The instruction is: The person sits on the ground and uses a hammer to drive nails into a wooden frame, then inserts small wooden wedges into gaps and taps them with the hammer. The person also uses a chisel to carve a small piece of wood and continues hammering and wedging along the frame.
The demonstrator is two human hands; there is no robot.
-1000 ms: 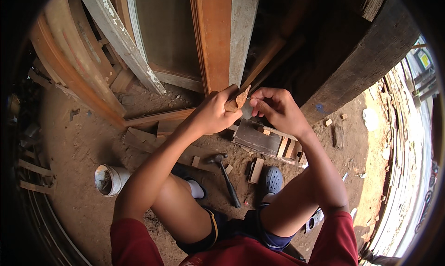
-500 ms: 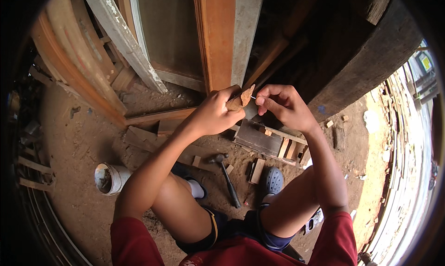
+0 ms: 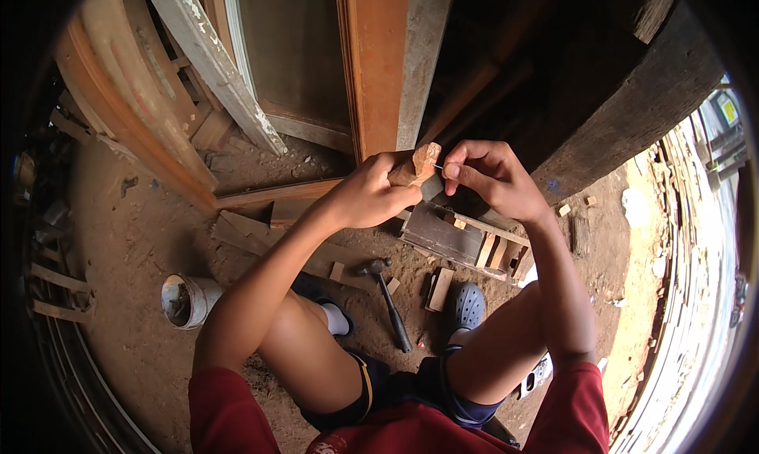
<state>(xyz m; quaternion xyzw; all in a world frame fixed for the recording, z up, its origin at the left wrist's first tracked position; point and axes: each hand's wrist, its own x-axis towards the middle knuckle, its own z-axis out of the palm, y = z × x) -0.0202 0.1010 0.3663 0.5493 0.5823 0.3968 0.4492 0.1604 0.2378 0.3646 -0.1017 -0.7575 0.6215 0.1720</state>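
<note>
- Gripping a wood block (image 3: 417, 167) in my left hand (image 3: 371, 193), fingers clenched round its lower part; the pale upper end sticks out above my thumb.
- My right hand (image 3: 490, 177) pinches a thin nail (image 3: 436, 167) between thumb and forefinger, the other fingers loosely curled. The nail lies about level, tip at or just short of the block's right face; I cannot tell whether it touches.
- Block held in the air in front of me, above a small wooden frame (image 3: 462, 240) on the dirt floor (image 3: 142, 248).
- Hammer (image 3: 387, 300) lies on the floor between my knees, well below both hands, head away from me.
- Risk, as I judge it: the nail is thin and held by fingertips only, so it could slip or roll out of the pinch and drop into the dirt and scraps.
- Risk: the block has nothing behind it but my palm. Any push on the nail could twist it in my grip.
- Risk: my left thumb sits near the nail tip; a skid off the wood could prick it.
- White tin (image 3: 186, 300) stands on the floor, left of my knee, well apart from the hands.
</note>
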